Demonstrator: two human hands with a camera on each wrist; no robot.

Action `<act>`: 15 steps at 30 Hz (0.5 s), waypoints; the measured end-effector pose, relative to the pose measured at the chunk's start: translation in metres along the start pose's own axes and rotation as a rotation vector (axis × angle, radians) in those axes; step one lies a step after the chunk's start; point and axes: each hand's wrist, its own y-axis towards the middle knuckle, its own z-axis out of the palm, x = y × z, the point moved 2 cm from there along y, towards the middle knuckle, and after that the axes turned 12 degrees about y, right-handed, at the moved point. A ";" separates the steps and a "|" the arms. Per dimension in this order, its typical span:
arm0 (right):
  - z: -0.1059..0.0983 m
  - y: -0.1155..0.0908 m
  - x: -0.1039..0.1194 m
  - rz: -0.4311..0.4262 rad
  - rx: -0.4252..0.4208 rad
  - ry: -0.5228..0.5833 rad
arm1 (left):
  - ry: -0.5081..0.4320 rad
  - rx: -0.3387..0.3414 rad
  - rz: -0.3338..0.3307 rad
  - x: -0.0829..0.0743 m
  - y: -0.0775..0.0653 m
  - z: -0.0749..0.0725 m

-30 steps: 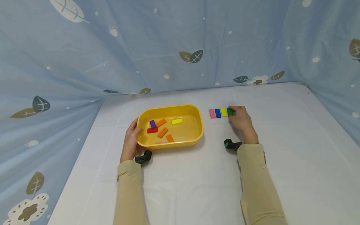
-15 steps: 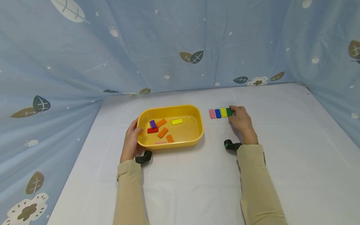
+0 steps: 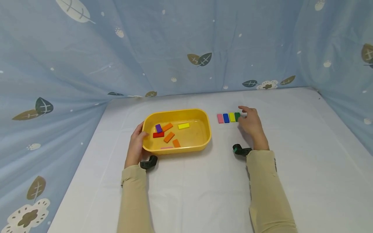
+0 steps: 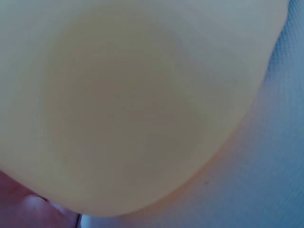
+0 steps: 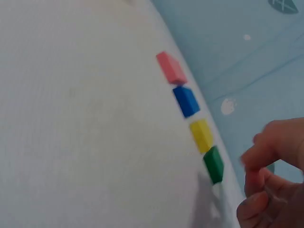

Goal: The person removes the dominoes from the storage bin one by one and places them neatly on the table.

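My left hand (image 3: 135, 142) grips the left end of a yellow plastic tray (image 3: 175, 112), thumb over the rim. Its outer wall fills most of the left wrist view, blurred. Inside lie orange blocks (image 3: 169, 137), a purple block (image 3: 158, 128), a red block (image 3: 158, 134), a yellow block (image 3: 184, 126) and a pink one (image 3: 166, 148), partly hidden. Right of the tray, pink (image 3: 220, 118), blue (image 3: 226, 118), yellow (image 3: 231, 117) and green (image 3: 237, 116) blocks form a row. My right hand (image 3: 252, 123) hovers at its green end, index finger raised, apart from the green block (image 5: 214, 165) in the right wrist view.
A white cloth (image 3: 186, 187) covers the table. Blue patterned fabric (image 3: 163, 48) hangs behind and at both sides. Black wrist devices (image 3: 149, 162) sit by both cuffs, the right one (image 3: 241, 150) below the block row.
The green block turned upright into line beside the yellow one. My right hand let go of it, and its fingers spread slightly away. The left hand and tray stayed put.
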 end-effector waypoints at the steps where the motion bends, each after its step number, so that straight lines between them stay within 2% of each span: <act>1: 0.002 0.006 -0.007 -0.018 -0.023 0.014 | 0.002 0.001 -0.001 0.000 0.000 0.000; 5: 0.014 0.036 -0.035 -0.092 -0.074 0.120 | 0.007 0.001 0.000 -0.002 -0.001 0.000; 7: 0.022 0.051 -0.047 -0.131 -0.072 0.152 | 0.006 0.001 0.001 -0.002 -0.001 0.000; 8: 0.025 0.053 -0.045 -0.145 -0.055 0.169 | 0.007 -0.001 0.000 -0.002 -0.001 0.000; 11: 0.030 0.043 -0.022 -0.148 0.016 0.197 | 0.002 -0.003 0.000 -0.001 -0.001 0.000; 15: 0.030 0.006 0.036 -0.154 0.150 0.257 | 0.006 -0.011 -0.006 -0.001 -0.001 0.000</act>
